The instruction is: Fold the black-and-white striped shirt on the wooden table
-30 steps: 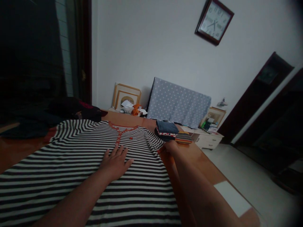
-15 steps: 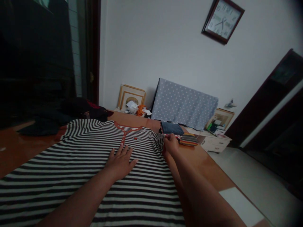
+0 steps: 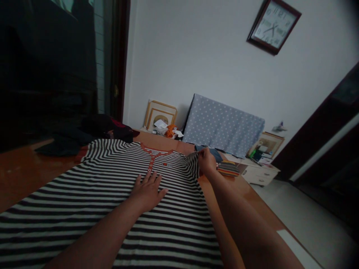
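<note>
A black-and-white striped shirt [image 3: 92, 186] with an orange button placket lies spread flat on a brown wooden table [image 3: 25, 172]. My left hand [image 3: 148, 190] rests open and flat on the shirt's chest, fingers spread, just below the placket. My right hand [image 3: 206, 162] is closed in a pinch on the shirt's right sleeve [image 3: 192, 160] and holds it lifted off the table near the shoulder.
A stack of folded clothes [image 3: 227, 167] sits behind my right hand. Dark garments [image 3: 92, 130] lie piled at the table's far left. A polka-dot covered object [image 3: 223, 125], picture frames [image 3: 159, 112] and a white cabinet [image 3: 260, 173] stand by the wall. A clock [image 3: 273, 26] hangs above.
My right hand has risen and moved toward the shoulder, lifting the sleeve edge off the table. My left hand stays flat on the shirt. The view has shifted slightly.
</note>
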A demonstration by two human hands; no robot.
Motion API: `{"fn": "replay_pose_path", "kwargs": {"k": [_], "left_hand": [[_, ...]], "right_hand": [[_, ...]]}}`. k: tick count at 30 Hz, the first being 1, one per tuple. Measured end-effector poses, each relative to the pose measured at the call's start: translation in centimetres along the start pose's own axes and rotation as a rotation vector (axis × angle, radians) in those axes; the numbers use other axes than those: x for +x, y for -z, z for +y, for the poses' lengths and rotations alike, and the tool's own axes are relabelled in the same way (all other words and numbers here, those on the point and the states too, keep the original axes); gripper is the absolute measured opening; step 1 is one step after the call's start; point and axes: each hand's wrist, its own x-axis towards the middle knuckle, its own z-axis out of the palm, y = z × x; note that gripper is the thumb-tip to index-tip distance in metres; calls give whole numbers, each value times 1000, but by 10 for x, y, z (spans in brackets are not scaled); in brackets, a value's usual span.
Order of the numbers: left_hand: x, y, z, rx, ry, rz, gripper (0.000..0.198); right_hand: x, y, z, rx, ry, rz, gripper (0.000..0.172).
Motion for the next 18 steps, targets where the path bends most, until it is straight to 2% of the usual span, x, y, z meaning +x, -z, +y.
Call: {"fn": "replay_pose_path", "kwargs": {"k": [4,7,10,15,18], "left_hand": [[-1,1,1,-7,4,1,79],[-1,1,1,-13,0,1,79],[-2,1,0,-18,-9,16,79],[-3,1,1,-24,-15,19,79],[-2,2,1,-22,-15,18,79]], "right_hand": [[-10,2,-12,24,-3,-2,25],[-25,2,-26,97,137,-114,27],[-38,1,-31,212,261,-222,36],[-41,-6,-7,169,127,-142,29],[-43,-9,13,119,114,-151,26]]}}
